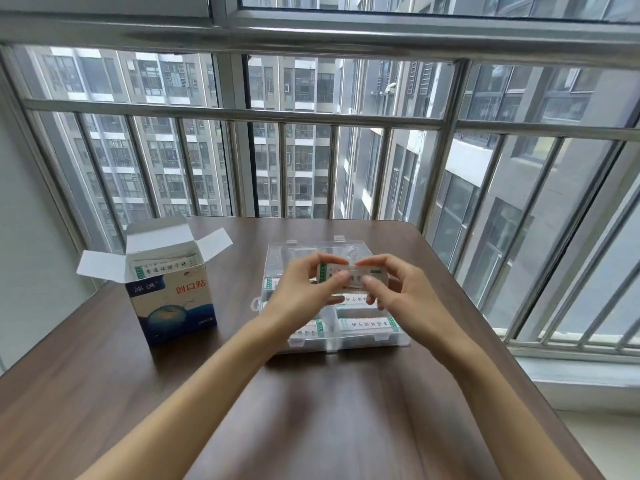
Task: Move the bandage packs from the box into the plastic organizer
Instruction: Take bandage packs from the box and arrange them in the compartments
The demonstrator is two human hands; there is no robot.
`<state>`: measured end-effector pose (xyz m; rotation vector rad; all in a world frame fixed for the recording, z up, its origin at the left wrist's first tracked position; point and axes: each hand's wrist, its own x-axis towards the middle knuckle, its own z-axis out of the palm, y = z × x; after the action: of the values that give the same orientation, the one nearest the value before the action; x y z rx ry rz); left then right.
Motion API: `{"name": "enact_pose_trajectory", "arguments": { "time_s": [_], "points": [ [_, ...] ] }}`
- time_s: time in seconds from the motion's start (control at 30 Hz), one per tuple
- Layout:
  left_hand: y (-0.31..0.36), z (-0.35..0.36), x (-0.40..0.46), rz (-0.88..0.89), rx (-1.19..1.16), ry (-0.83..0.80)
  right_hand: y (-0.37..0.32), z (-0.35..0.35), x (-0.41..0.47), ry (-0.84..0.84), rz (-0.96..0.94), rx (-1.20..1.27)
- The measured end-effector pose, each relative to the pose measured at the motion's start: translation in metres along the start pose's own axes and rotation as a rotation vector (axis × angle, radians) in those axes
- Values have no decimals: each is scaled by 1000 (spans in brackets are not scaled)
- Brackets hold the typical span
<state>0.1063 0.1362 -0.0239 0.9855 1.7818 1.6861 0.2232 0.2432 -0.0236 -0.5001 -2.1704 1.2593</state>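
A blue and white bandage box (173, 299) stands open on the table's left, with white packs (162, 268) showing inside. The clear plastic organizer (294, 252) lies open at the table's middle. Several packs lie in its compartments, one at the front right (367, 323). Above the organizer, my left hand (304, 292) and my right hand (401, 296) both pinch one white bandage pack (349, 273) by its ends, holding it flat over the middle compartments.
The brown wooden table (311, 410) runs to a rounded far edge by a window with a metal railing (242, 114). A white sill (571, 368) lies to the right. The box's flaps stick up and out to the left and right.
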Motion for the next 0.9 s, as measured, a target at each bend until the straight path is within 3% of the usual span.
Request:
{"name": "enact_pose_trajectory", "arguments": {
  "time_s": [0.2,0.33,0.7,0.77,0.9],
  "points": [
    [-4,-1,7,178,562,-117,5,-34,0,-118,163,-141],
    [-3,-4,5,223,854,-164,13,-29,-5,-148,143,-347],
    [-2,-11,-1,348,1183,-339,5,-26,-2,-208,-62,-926],
    [-4,-11,-2,374,1220,-361,0,-26,3,-220,-11,-987],
    [-1,-9,0,398,1279,-386,-8,-23,16,-409,179,-986]
  ]
}}
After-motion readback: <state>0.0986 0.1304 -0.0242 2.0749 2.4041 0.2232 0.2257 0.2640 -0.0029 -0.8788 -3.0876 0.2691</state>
